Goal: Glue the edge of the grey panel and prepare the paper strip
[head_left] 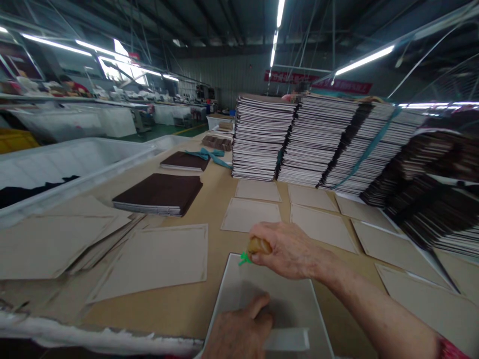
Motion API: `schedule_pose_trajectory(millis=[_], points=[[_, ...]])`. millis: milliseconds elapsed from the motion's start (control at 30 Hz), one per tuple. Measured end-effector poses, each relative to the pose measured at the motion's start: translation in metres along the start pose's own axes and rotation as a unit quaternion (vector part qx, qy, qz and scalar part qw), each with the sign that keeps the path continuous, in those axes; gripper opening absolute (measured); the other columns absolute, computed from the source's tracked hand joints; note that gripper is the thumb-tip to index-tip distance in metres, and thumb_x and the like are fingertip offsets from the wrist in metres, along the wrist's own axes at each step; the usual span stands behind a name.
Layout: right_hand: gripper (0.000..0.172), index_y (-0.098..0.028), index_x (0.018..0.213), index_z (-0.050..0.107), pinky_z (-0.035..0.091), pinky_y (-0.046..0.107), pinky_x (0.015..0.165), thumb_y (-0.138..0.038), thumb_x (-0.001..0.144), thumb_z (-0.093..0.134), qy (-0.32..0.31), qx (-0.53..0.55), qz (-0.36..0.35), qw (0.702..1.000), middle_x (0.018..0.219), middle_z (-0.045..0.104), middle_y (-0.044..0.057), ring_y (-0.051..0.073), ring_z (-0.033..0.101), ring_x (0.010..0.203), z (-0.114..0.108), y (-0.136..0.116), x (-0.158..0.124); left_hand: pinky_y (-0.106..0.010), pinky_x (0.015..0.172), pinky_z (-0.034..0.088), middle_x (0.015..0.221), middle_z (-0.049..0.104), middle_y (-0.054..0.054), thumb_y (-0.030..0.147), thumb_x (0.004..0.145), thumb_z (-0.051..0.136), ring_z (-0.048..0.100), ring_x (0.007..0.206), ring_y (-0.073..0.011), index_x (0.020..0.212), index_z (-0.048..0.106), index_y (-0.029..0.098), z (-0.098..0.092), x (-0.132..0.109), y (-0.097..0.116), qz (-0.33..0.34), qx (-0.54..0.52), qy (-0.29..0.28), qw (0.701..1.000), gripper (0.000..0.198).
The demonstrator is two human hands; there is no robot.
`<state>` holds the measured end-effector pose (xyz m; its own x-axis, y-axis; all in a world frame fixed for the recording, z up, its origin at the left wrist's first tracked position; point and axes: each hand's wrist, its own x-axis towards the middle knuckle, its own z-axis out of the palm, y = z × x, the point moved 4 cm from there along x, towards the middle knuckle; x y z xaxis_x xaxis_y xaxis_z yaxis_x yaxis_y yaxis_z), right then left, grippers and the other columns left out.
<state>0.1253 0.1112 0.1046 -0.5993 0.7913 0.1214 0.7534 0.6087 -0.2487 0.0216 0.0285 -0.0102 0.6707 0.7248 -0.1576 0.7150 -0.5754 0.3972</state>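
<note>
My right hand [286,249] is closed around a small tan tool with a green tip [251,251], its tip at the top left corner of a grey card panel [288,299] lying near the table's front edge. My left hand [239,331] presses flat on the near part of that same panel, fingers together, next to a white strip [288,340]. More grey panels [250,214] lie in rows beyond it on the brown table [217,199].
Tall stacks of dark, white-edged boards [318,139] fill the back and right, one bound with teal strap. Two low dark brown stacks [160,193] lie at left centre. Loose cardboard sheets [56,244] overlap at left beside a white bin [75,164]. Work benches stand far off.
</note>
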Motion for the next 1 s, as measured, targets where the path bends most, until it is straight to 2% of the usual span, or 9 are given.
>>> schedule_pose_trajectory(millis=[233, 400, 667, 1000], points=[[0.018, -0.023, 0.088, 0.055, 0.021, 0.026, 0.058, -0.036, 0.084, 0.067, 0.01, -0.014, -0.008, 1.0, 0.085, 0.062, -0.004, 0.014, 0.052, 0.072, 0.004, -0.005, 0.002, -0.032, 0.084, 0.056, 0.143, 0.047, -0.001, 0.011, 0.075, 0.045, 0.066, 0.1, -0.0226, 0.118, 0.056, 0.028, 0.004, 0.0, -0.002, -0.01, 0.017, -0.009, 1.0, 0.048], [0.018, -0.023, 0.084, 0.055, 0.017, 0.027, 0.056, -0.035, 0.082, 0.068, -0.005, -0.02, 0.006, 1.0, 0.078, 0.06, -0.004, 0.013, 0.05, 0.07, -0.005, 0.005, -0.008, -0.031, 0.086, 0.056, 0.143, 0.046, -0.001, 0.009, 0.076, 0.043, 0.066, 0.101, -0.0216, 0.119, 0.055, 0.027, 0.002, 0.0, 0.0, -0.007, 0.016, 0.0, 1.0, 0.049], [0.015, -0.023, 0.082, 0.057, 0.019, 0.025, 0.056, -0.03, 0.078, 0.07, -0.033, -0.004, 0.084, 0.996, 0.07, 0.056, -0.005, 0.013, 0.049, 0.065, -0.02, 0.03, -0.039, -0.031, 0.089, 0.053, 0.141, 0.048, -0.002, 0.008, 0.075, 0.044, 0.066, 0.101, -0.0209, 0.12, 0.055, 0.028, -0.004, -0.004, 0.004, -0.015, -0.001, 0.0, 1.0, 0.05], [0.01, -0.024, 0.085, 0.06, 0.025, 0.025, 0.056, -0.032, 0.082, 0.065, -0.025, 0.045, 0.181, 0.982, 0.074, 0.059, -0.004, 0.013, 0.05, 0.065, -0.028, 0.068, -0.091, -0.041, 0.092, 0.054, 0.148, 0.04, -0.004, 0.004, 0.069, 0.043, 0.064, 0.106, -0.0255, 0.127, 0.052, 0.025, -0.004, -0.001, 0.006, -0.037, 0.039, -0.033, 0.998, 0.062]])
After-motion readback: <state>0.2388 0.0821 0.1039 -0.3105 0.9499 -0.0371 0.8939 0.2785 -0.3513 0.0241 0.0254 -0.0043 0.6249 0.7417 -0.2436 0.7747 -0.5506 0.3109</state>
